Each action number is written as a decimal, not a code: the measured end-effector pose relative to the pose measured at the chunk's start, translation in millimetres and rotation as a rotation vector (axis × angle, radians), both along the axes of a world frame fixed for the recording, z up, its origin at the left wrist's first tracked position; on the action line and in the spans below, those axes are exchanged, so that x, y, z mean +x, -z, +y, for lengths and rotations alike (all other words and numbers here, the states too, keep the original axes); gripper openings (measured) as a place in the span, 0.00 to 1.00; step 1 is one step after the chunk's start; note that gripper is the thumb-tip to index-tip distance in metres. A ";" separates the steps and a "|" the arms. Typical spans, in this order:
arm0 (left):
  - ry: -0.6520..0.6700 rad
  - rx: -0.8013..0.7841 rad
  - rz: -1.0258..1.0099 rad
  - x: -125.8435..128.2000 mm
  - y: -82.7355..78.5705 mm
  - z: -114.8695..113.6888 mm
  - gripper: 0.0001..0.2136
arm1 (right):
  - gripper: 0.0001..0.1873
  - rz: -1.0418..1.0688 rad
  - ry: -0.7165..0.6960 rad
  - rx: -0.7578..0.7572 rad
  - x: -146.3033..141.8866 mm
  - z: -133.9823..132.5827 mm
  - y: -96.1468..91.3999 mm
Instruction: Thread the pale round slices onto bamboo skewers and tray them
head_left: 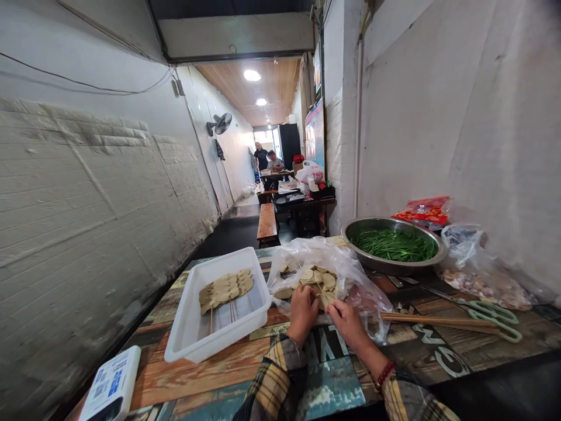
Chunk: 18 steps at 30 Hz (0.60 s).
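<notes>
A clear plastic bag [350, 280] lies open on the table, holding a heap of round beige slices [313, 275]. At its near edge my left hand [303, 309] is closed on a beige slice [323, 299]. Close beside it, my right hand [348, 323] pinches what looks like a thin skewer, mostly hidden by fingers and slices. Left of the bag stands a white plastic tray [184, 345] with skewered slices [225, 290] side by side, their sticks towards me. A bundle of bamboo skewers [438, 321] lies right of my right hand.
A steel basin [394, 269] of green chives [394, 244] stands at the back right. Near it are a red packet [423, 210], a filled clear bag [486, 275] and green-handled scissors [493, 316]. A white payment box [111, 386] sits front left. Two people [268, 158] are far back.
</notes>
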<state>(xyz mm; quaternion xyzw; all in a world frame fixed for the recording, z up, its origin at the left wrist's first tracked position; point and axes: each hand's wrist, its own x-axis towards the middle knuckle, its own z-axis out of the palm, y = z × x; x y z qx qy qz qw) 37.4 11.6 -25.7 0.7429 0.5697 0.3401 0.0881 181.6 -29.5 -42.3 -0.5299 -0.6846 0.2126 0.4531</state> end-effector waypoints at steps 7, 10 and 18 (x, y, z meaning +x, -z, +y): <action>0.088 -0.136 -0.535 -12.2 -7.4 -5.8 0.04 | 0.19 0.190 -0.012 -0.036 5.7 -3.5 -7.5; 0.127 -0.336 -0.954 -20.4 -14.1 -14.2 0.11 | 0.21 0.247 -0.035 -0.079 6.4 -5.1 -7.3; 0.173 -0.513 -1.369 -22.2 -31.4 -32.2 0.19 | 0.26 0.352 -0.133 -0.147 4.6 -22.1 -13.6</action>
